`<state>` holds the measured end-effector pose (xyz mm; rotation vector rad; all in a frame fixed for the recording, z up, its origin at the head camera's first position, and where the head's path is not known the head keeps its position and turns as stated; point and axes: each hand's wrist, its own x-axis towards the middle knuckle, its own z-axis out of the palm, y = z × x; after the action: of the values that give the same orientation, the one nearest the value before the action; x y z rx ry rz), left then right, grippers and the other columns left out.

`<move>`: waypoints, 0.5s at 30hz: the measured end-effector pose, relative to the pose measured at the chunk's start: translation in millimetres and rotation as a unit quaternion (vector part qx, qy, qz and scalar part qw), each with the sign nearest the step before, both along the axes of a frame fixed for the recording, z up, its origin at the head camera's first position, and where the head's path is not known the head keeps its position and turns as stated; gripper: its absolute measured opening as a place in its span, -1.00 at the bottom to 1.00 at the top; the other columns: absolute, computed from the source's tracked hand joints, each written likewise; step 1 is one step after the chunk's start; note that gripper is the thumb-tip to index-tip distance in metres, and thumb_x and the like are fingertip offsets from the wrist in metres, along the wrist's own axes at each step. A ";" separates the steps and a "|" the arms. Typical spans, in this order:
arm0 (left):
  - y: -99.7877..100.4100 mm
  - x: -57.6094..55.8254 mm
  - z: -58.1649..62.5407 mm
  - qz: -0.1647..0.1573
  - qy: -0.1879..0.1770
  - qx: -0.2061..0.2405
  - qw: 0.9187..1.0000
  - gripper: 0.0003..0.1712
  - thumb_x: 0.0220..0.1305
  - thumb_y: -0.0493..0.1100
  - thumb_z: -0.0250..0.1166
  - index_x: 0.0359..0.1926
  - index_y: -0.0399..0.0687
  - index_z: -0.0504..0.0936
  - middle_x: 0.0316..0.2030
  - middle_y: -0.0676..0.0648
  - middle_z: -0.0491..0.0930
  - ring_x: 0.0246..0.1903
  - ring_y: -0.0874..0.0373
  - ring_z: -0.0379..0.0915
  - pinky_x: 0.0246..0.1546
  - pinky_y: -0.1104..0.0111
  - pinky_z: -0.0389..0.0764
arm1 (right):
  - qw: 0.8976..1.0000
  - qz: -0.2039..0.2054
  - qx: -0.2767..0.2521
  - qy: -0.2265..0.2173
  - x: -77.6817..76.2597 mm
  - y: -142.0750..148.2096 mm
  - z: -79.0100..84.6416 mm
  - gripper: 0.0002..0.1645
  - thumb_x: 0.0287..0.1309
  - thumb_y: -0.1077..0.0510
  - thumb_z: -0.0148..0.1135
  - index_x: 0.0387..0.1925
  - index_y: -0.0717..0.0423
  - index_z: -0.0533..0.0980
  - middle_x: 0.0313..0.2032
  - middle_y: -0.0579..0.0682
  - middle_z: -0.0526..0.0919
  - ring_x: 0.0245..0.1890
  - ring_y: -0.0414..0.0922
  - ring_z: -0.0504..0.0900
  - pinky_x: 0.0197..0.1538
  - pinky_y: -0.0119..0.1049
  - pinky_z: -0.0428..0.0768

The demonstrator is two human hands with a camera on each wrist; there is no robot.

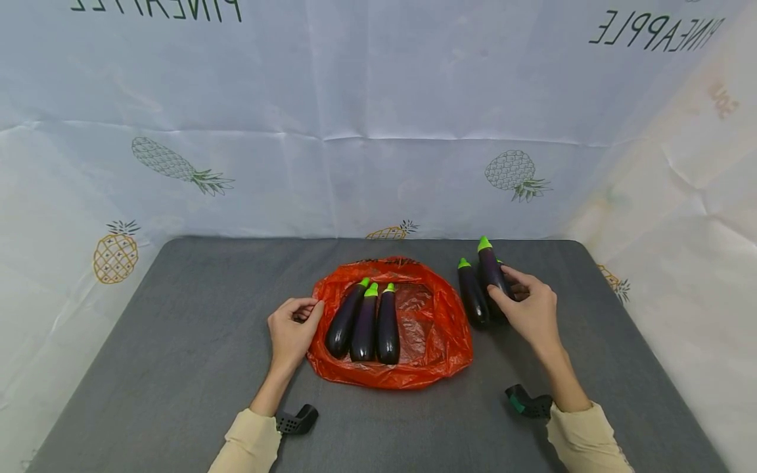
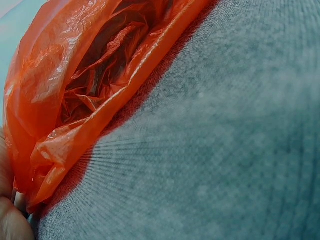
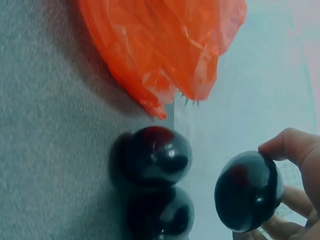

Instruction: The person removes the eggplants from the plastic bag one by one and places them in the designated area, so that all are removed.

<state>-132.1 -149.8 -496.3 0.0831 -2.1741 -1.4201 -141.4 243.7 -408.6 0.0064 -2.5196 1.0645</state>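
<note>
A red plastic bag [image 1: 434, 368] lies spread with its mouth up, and three dark purple eggplants [image 1: 363, 325] with green tips rest side by side in its left half. My left hand [image 1: 294, 332] pinches the bag's left rim; only part of that hand shows in the left wrist view. To the right of the bag, my right hand [image 1: 532, 314] grips an eggplant [image 3: 245, 192] between thumb and fingers, raised off the table. Below it, two more eggplants lie side by side: the nearer-to-bag one [image 3: 159, 155] and another [image 3: 162, 212], mostly hidden in the head view.
A dark grey cloth covers the table [image 1: 195, 341]. Behind it hangs a pale sheet [image 1: 355, 184] printed with pineapples. Black wrist mounts [image 1: 298, 420] sit at both of my cuffs.
</note>
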 end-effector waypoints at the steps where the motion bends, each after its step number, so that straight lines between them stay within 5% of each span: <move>1: 0.0 0.0 0.0 0.000 0.000 -0.001 1.000 -0.92 0.17 -0.26 0.51 -0.39 -0.17 0.78 -0.51 -0.10 0.68 -0.53 0.39 0.44 -0.43 0.66 0.46 | 1.000 -0.003 -0.001 0.000 -0.2 1.3 -0.1 -0.48 0.13 0.23 0.44 0.16 0.28 0.62 -0.12 0.38 0.74 -0.25 0.17 0.71 -0.28 -0.83 0.37; 5: -0.1 0.2 0.1 0.000 0.001 0.000 1.000 -0.92 0.17 -0.25 0.52 -0.39 -0.17 0.78 -0.51 -0.10 0.68 -0.54 0.39 0.44 -0.44 0.66 0.46 | 1.000 -0.017 -0.007 0.000 -1.4 7.1 -0.3 -0.49 0.13 0.23 0.44 0.15 0.27 0.63 -0.10 0.38 0.74 -0.34 -0.26 0.67 -0.32 -0.82 0.39; 9: 0.1 0.3 0.2 -0.001 0.001 0.004 1.000 -0.92 0.17 -0.25 0.51 -0.39 -0.17 0.78 -0.51 -0.10 0.68 -0.53 0.39 0.44 -0.43 0.65 0.47 | 1.000 -0.029 -0.012 0.005 -2.6 13.8 0.5 -0.48 0.13 0.23 0.42 0.15 0.26 0.63 -0.08 0.40 0.73 -0.39 -0.69 0.43 -0.34 -0.82 0.38; 15: 0.1 0.2 0.0 0.000 -0.002 0.000 1.000 -0.92 0.18 -0.24 0.51 -0.39 -0.17 0.78 -0.50 -0.09 0.68 -0.53 0.38 0.44 -0.43 0.66 0.46 | 0.999 -0.051 -0.007 0.002 -6.4 25.7 0.3 -0.48 0.16 0.21 0.39 0.18 0.25 0.62 -0.08 0.41 0.71 -0.43 -0.77 0.37 -0.39 -0.80 0.36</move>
<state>-131.9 -149.7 -496.3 0.0867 -2.1772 -1.4202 -147.9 269.3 -408.4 -0.1232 -2.4805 1.0405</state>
